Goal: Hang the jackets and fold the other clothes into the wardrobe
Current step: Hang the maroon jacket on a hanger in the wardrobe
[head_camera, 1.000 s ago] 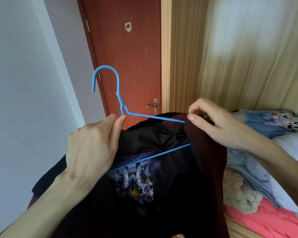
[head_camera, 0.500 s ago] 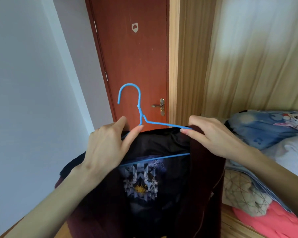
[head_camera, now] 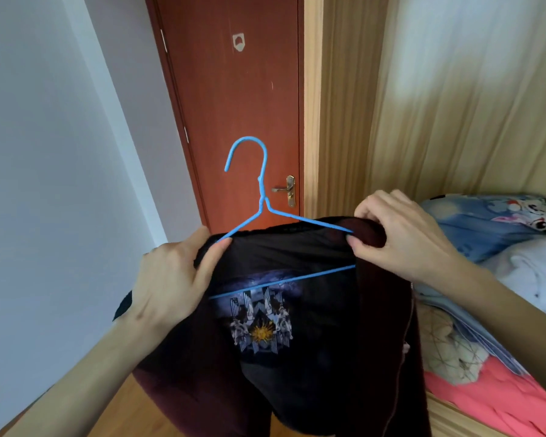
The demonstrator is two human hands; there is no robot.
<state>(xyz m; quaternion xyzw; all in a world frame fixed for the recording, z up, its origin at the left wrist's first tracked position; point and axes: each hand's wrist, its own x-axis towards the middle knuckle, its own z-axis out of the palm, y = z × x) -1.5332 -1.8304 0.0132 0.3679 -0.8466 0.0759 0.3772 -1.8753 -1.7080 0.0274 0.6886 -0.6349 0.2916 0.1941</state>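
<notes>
A dark maroon jacket [head_camera: 382,342] with a black lining and a printed emblem hangs in front of me on a blue wire hanger [head_camera: 260,190]. My left hand [head_camera: 174,279] grips the jacket's left shoulder where the hanger's left arm goes under the cloth. My right hand [head_camera: 401,238] pinches the jacket's right shoulder over the hanger's right end. The hanger's hook stands free above the collar, and its bottom bar shows across the lining.
A red-brown door [head_camera: 234,105] with a brass handle [head_camera: 289,190] is straight ahead. A wooden wardrobe panel [head_camera: 338,105] stands to its right. A heap of clothes [head_camera: 492,310] lies on the right, with blue, white, beige and pink pieces. A white wall [head_camera: 44,152] is on the left.
The hanger and jacket have shifted right and down in view as my head turned. My right hand has pulled the right shoulder further over the hanger's end and curled around it.
</notes>
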